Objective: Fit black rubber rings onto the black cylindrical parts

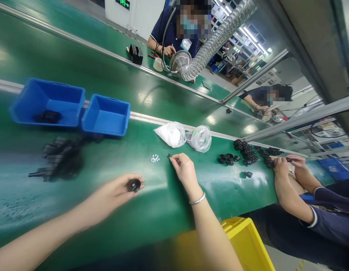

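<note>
My left hand (122,188) is wrapped round a round black part (134,185), its circular end facing up. To the right, my right hand (183,165) reaches over the green table (151,210), thumb and forefinger pinched at a tiny black piece (169,156). Whether that piece is lifted or still on the table is hard to tell. Between the hands, farther back, lies a small group of white pieces (155,158). Behind them are a clear bag of white pieces (172,134) and a clear bag with greyish contents (199,138).
Blue bins (105,114) stand at the back left, behind a blurred heap of black parts (61,158). More black parts (247,152) lie right, near a co-worker's hands (287,165). A yellow crate (247,241) is below the table edge. Another person sits opposite.
</note>
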A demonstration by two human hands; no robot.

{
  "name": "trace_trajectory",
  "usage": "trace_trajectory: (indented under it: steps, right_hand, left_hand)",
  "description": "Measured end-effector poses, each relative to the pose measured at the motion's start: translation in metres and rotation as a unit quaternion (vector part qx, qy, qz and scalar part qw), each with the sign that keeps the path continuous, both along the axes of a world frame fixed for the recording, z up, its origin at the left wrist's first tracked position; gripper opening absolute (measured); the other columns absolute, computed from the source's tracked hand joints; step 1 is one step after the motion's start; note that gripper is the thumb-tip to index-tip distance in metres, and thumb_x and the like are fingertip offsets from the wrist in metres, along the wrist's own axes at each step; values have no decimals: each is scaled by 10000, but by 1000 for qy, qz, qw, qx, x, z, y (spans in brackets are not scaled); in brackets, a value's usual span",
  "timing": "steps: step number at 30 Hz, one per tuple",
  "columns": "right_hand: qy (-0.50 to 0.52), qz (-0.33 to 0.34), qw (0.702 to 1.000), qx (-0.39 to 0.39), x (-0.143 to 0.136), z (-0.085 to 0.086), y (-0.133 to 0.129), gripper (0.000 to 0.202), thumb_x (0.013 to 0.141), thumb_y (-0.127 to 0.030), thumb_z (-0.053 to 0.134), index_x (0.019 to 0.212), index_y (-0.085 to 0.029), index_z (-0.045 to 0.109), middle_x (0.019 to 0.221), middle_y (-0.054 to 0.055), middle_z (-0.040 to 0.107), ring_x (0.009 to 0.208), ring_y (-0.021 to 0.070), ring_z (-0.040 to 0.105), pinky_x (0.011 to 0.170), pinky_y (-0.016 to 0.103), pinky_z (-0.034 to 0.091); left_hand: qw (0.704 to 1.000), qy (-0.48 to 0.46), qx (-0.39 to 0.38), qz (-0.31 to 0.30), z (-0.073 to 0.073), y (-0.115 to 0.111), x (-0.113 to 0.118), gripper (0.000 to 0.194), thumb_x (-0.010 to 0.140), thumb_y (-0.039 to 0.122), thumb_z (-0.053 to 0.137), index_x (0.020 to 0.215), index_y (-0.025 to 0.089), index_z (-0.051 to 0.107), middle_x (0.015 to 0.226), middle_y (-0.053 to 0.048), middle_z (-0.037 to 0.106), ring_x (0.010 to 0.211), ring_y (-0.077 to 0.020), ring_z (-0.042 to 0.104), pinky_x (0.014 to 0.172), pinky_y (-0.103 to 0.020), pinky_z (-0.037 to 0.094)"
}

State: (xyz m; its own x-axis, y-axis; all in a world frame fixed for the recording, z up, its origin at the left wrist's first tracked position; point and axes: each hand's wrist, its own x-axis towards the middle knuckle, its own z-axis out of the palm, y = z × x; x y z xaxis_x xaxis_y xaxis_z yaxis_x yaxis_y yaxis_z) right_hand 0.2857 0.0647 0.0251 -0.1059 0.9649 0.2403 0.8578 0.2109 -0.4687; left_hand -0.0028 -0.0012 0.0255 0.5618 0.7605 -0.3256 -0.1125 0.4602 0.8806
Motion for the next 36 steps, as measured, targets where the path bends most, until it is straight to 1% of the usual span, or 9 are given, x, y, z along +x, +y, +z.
trace_trajectory:
  steps: [2,5,9,12,19,23,27,30,36]
  right_hand:
    - [15,-2,1000,-2,-5,5,-4,153,907,-256,587,779,-182,624,728,30,609,667,171,578,631,292,467]
    - [55,27,998,-3,-31,16,-19,142,931,-256,570,820,-190,630,759,25,627,678,152,590,637,272,481]
    - [141,182,973,-17,-78,23,-46,73,927,-180,586,885,-205,641,825,22,642,764,139,609,705,254,504]
    - [152,232,960,-26,-97,18,-56,89,931,-148,574,952,-201,642,866,35,620,800,140,611,723,255,521]
    - [115,259,959,-27,-95,11,-56,122,933,-119,566,1003,-184,643,889,51,596,840,148,613,749,265,538]
    - [85,283,955,-1,-92,7,-62,247,933,-78,542,1146,-180,618,958,82,599,901,169,611,779,295,552]
    - [25,297,955,1,-88,-1,-69,438,927,-59,524,1349,-176,510,1036,120,586,941,205,593,808,355,558]
    - [-34,314,949,15,-88,-4,-72,544,918,-63,531,1441,-159,417,1038,135,586,945,230,578,805,387,559]
    - [-97,317,943,6,-94,-1,-72,525,935,-119,506,1451,-148,411,1001,135,601,898,238,594,746,393,574]
  left_hand:
    - [1000,-5,-7,11,2,0,0,447,832,398,691,1237,244,579,1330,-82,605,1262,-301,555,1126,-489,376]
    - [999,-27,-20,24,4,1,2,423,844,364,679,1230,225,573,1291,-85,629,1232,-281,582,1119,-465,389]
    - [999,-42,-7,33,1,2,3,400,845,319,674,1216,209,574,1231,-78,649,1221,-273,577,1083,-445,426]
    - [999,-29,15,23,-2,2,2,384,859,294,648,1224,206,563,1214,-67,634,1242,-280,543,1056,-439,442]
    - [1000,-22,11,5,-3,2,1,405,870,254,603,1261,194,518,1292,-83,586,1217,-271,555,1032,-438,440]
    - [1000,-19,-12,16,0,4,0,425,845,257,614,1248,169,507,1275,-105,597,1199,-274,566,1025,-443,441]
    - [999,-19,-27,35,0,7,0,407,833,217,597,1227,162,510,1255,-106,605,1209,-270,558,1031,-441,436]
    - [998,-19,-31,47,-3,7,0,409,832,179,569,1235,156,507,1226,-107,618,1187,-267,572,1026,-445,438]
    - [999,-21,-8,48,-9,5,-1,391,834,158,549,1223,158,517,1190,-101,628,1123,-259,608,1002,-448,457]
